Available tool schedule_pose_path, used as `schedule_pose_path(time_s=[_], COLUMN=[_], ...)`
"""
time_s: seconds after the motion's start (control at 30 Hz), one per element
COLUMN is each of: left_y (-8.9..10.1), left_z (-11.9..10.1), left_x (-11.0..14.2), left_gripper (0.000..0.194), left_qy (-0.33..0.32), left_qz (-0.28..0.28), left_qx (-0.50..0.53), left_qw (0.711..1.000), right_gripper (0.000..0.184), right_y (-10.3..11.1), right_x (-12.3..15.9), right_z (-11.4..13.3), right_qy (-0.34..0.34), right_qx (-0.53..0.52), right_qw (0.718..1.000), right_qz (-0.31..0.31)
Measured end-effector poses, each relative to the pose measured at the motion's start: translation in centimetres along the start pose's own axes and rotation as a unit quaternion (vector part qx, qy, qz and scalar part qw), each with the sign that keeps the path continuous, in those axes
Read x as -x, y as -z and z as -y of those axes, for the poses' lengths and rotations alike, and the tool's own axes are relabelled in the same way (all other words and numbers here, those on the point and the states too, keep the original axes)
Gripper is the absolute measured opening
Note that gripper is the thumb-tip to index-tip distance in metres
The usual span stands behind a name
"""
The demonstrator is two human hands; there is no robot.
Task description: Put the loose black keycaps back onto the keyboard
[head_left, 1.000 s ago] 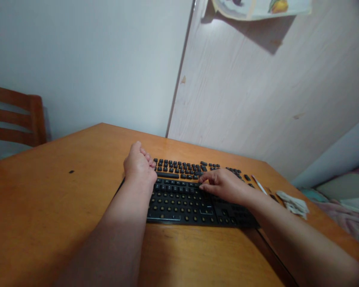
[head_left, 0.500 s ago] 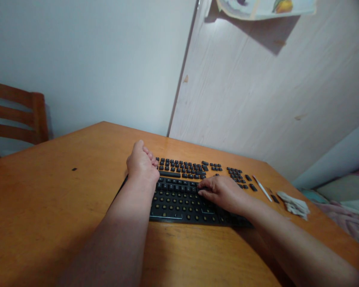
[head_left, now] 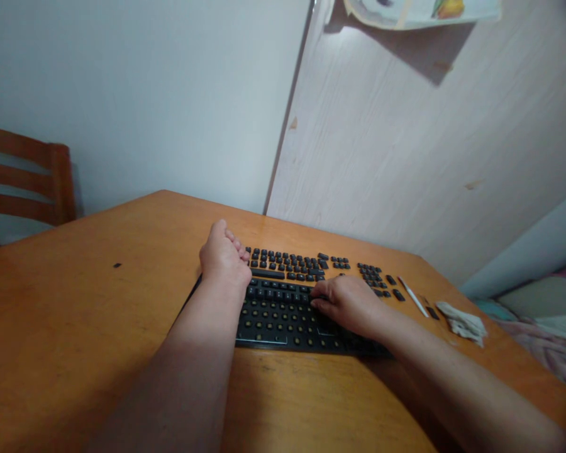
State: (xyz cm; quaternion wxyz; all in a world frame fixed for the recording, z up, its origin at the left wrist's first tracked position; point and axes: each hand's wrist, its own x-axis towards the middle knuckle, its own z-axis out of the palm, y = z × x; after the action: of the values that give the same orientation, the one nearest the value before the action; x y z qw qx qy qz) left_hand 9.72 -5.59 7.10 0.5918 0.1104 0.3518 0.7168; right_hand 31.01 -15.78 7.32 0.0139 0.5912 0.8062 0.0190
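Two hands on one part-bare keyboard (head_left: 283, 326)

The one keyboard lies on the surface (head_left: 75, 327), short of its far edge. Two rows on its far side carry keycaps; the visible rows nearer the person are bare sockets, too partly hidden to count.

The right hand (head_left: 349, 303) is over the keyboard, thumb and forefinger drawn together at the right end of the capped rows; whether they grasp a cap, I cannot tell. The left hand (head_left: 224, 257) is at the keyboard's far left corner, fingers curled in; what they grasp, if anything, is hidden.

Between keyboard and far edge lie the loose keys (head_left: 290, 258), in rows, dozens and too small to count exactly, with one space bar (head_left: 267, 274) among them. Two larger keys (head_left: 399, 295) lie at the right end of these.

Toward the right edge come one white pen (head_left: 412, 296), one dark piece (head_left: 432, 313) just beside it, and one cloth (head_left: 463, 323), nearest that edge. One dark chip (head_left: 117, 265) lies alone toward the far left edge, and beyond it stands one chair (head_left: 62, 182).
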Motion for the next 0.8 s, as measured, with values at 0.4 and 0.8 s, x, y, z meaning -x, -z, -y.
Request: schedule_pose_path(time_s=[0.4,0.8], left_y=[-0.07,0.00], left_z=[-0.09,-0.05], left_x=[0.20,0.27], left_gripper=[0.038,0.037], left_qy=[0.006,0.002], left_qz=[0.001,0.005], left_qx=[-0.007,-0.009], left_qw=[1.000,1.000], right_gripper=[0.013,0.011], right_y=[-0.19,-0.16], right_x=[-0.42,-0.62], right_z=[-0.14,-0.15], right_qy=[-0.013,-0.002], right_qx=[-0.044,-0.042], right_qw=[0.999,0.999], right_qz=[0.014,0.014])
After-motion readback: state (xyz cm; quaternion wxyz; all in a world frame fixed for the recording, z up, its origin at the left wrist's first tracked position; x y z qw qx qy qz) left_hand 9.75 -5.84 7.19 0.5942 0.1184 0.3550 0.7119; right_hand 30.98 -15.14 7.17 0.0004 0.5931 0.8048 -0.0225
